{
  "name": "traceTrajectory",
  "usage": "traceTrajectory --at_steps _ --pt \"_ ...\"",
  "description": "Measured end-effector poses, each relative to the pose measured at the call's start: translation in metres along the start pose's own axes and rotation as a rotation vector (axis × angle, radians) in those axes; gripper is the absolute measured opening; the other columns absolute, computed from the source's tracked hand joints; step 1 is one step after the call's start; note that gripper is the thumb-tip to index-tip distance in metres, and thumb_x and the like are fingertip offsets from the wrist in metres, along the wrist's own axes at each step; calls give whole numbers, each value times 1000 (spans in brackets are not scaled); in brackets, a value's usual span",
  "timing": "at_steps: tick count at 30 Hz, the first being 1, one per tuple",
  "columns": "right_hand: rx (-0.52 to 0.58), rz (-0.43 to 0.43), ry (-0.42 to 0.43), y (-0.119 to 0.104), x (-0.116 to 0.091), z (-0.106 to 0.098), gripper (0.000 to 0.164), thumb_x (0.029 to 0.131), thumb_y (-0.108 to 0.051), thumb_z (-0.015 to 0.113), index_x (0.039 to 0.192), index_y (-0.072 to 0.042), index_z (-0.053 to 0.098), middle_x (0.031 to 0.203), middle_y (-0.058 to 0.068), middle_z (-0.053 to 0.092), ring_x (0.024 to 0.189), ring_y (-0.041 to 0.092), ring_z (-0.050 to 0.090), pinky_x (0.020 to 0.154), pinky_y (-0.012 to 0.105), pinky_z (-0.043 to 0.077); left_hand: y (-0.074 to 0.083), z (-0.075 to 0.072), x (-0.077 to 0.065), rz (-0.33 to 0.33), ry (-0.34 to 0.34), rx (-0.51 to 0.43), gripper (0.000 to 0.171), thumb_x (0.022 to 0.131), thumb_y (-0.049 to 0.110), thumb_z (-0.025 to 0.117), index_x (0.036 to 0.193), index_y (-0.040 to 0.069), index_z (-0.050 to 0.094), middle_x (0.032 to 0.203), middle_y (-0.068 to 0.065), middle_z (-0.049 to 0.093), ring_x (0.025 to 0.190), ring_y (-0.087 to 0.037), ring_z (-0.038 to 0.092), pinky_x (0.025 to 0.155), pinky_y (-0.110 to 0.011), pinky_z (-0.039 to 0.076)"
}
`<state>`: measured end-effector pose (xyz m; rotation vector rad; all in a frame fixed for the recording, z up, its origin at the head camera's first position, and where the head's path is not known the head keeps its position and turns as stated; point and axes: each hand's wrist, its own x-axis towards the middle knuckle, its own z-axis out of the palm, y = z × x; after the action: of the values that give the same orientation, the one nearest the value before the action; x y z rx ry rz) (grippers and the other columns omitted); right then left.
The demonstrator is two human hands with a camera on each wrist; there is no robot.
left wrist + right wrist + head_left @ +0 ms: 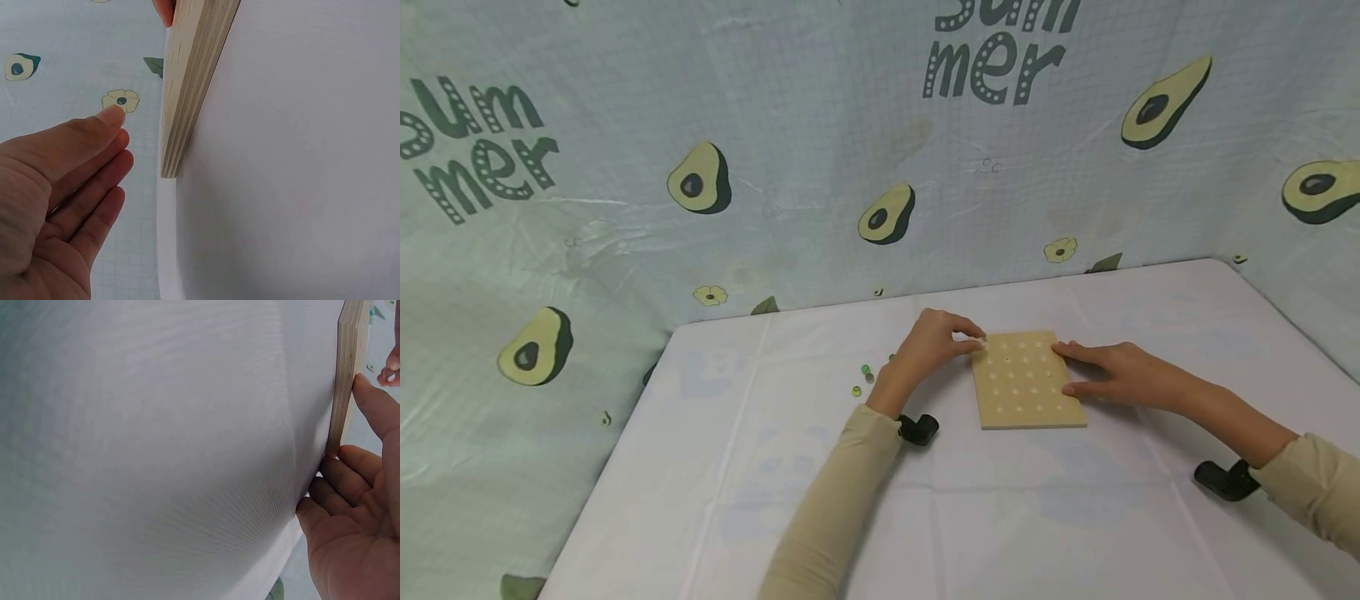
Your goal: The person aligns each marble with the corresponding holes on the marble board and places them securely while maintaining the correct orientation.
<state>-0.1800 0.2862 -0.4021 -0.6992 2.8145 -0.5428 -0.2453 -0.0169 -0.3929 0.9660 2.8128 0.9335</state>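
A square light wooden board [1018,400] with rows of small round dimples lies flat on the table. At its far left corner my left hand [934,340] pinches a small whitish piece [390,377] between thumb and index finger; the fingers hide most of it, so I cannot tell its kind. My right hand [1120,372] rests against the board's right edge, thumb nearer me and index finger by the far corner. In the right wrist view, the thumb and index fingertips touch the board's layered plywood side [342,394], and the other fingers are at the tabletop.
Several small green and yellowish glass-like pieces [857,391] lie on the white tablecloth [760,500], left of my left wrist. Black wrist cameras [919,430] sit on both wrists, close over the table. A curtain [805,125] printed with avocados hangs behind the table's far edge.
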Motion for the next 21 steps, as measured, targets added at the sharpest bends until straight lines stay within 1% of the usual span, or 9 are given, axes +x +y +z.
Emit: traceTrajectory --at_steps 6,9,13,16,18,21 --pt "-6 -4 2 1 1 0 84 92 -58 67 153 -6 45 150 27 45 137 47 44 105 63 43 1 4 7 -60 -26 -13 20 94 26 76 110 16 81 108 5 78 110 -11 68 92 -24 52" --pt "-13 -5 1 1 0 1 84 92 -60 66 153 -6 45 150 27 45 137 47 45 104 63 43 1 6 9 -98 -36 -28 19 93 27 77 108 17 82 105 7 78 108 -8 68 93 -23 51" --pt "-16 -2 1 0 0 1 84 92 -59 67 153 -6 45 149 28 45 136 48 45 104 63 43 1 7 13 -135 -58 -45 15 91 26 79 103 18 83 99 8 78 100 -6 66 89 -21 51" --pt "-18 1 0 1 0 1 84 92 -59 67 153 -6 45 149 28 45 136 48 45 104 63 43 2 8 16 -143 -68 -37 14 90 24 80 101 17 84 97 8 78 95 -5 65 85 -19 50" --pt "-21 1 0 1 1 2 84 92 -60 67 153 -6 45 149 29 45 136 48 45 104 63 43 3 9 18 -155 -65 -29 13 89 23 81 100 17 84 96 8 78 95 -5 65 84 -18 50" --pt "-15 4 1 1 1 2 84 91 -60 67 153 -6 45 149 29 45 136 48 45 104 63 43 5 10 19 -194 -60 -24 14 88 23 82 100 17 84 95 8 79 98 -7 65 86 -19 50"
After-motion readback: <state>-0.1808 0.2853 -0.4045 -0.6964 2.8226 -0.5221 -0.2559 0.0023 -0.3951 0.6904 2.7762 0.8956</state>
